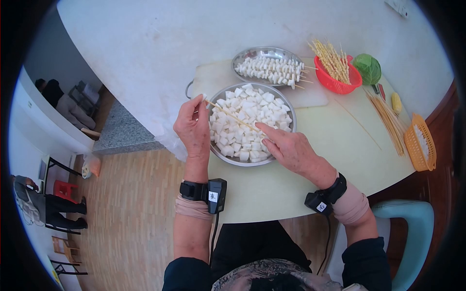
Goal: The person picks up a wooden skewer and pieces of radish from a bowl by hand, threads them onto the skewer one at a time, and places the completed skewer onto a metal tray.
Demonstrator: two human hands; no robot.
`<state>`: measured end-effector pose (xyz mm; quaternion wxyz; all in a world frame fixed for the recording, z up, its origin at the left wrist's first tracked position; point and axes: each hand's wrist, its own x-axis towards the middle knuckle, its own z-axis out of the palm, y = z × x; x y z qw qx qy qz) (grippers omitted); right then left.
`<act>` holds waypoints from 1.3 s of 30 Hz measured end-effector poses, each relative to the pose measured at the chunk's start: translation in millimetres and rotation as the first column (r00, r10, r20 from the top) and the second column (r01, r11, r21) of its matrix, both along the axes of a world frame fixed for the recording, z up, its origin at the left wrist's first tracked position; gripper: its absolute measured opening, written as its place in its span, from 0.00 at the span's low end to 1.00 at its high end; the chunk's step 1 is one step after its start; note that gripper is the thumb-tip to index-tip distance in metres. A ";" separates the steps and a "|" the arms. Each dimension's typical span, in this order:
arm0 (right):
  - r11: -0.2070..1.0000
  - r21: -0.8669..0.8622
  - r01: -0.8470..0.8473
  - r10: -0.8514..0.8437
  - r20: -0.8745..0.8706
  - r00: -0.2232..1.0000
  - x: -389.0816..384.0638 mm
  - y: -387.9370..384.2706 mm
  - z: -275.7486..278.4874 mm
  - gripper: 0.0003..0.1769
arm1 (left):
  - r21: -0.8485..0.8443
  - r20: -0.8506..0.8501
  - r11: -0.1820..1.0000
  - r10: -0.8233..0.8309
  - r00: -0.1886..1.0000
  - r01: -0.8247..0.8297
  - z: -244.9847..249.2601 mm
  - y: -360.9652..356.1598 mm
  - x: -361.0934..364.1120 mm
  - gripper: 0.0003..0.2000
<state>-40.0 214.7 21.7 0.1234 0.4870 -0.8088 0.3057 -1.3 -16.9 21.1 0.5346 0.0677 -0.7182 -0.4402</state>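
Note:
A thin wooden skewer slants between my two hands above a round metal bowl. White cut cubes fill the bowl. At the skewer's upper left end, my left hand pinches a small white cube against the tip. Closed around the skewer's lower right end is my right hand, its fingers over the bowl's right side. A bit of white shows at its thumb. Behind the bowl, an oval metal dish bears several skewers threaded with white pieces.
A red basket with pale knobbly skewers, a cabbage and a corn cob stand at the back right. Bare skewers lie beside an orange basket. A white cutting board lies under the dish. Two people are off left.

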 end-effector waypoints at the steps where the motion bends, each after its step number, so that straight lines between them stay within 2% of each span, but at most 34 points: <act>1: 1.000 -0.010 -0.004 0.004 -0.002 1.000 -0.2 0.0 -0.1 0.21 | -0.015 0.011 1.000 0.007 1.000 -0.007 0.2 0.3 0.1 0.07; 9: 1.000 -0.017 -0.004 0.003 -0.010 1.000 -0.7 1.0 -0.7 0.21 | 0.002 0.013 1.000 -0.014 1.000 0.014 0.0 3.7 -2.4 0.08; 12: 0.999 0.041 0.020 -0.022 0.045 0.999 -0.3 2.1 1.2 0.21 | -0.003 0.016 1.000 -0.028 0.999 0.028 -0.8 2.9 -3.1 0.07; 17: 1.000 -0.019 0.007 -0.006 0.041 0.999 -1.8 0.3 -1.4 0.21 | -0.034 0.041 0.998 -0.044 0.998 0.046 -2.3 8.0 -4.9 0.07; 23: 1.000 -0.011 0.017 -0.016 0.071 0.997 -1.1 0.5 0.7 0.22 | -0.020 0.073 0.998 -0.053 0.996 0.055 3.5 12.5 -2.6 0.07; 28: 0.999 -0.035 0.028 -0.025 0.090 0.996 -0.5 0.5 2.9 0.21 | -0.057 0.109 0.989 -0.131 0.985 0.138 5.7 39.4 -2.3 0.09; 32: 0.998 -0.053 0.028 -0.023 0.098 0.995 -2.2 1.1 3.0 0.21 | 0.018 0.140 0.987 -0.163 0.977 0.162 0.5 41.1 -3.4 0.08; 34: 0.998 -0.040 0.048 -0.044 0.112 0.993 -1.5 0.3 3.0 0.21 | -0.064 0.172 0.972 -0.213 0.962 0.226 -2.2 50.9 -2.6 0.08; 39: 0.997 -0.029 0.065 -0.061 0.120 0.991 -3.3 0.9 3.9 0.21 | -0.031 0.194 0.973 -0.219 0.956 0.229 7.2 59.1 1.8 0.08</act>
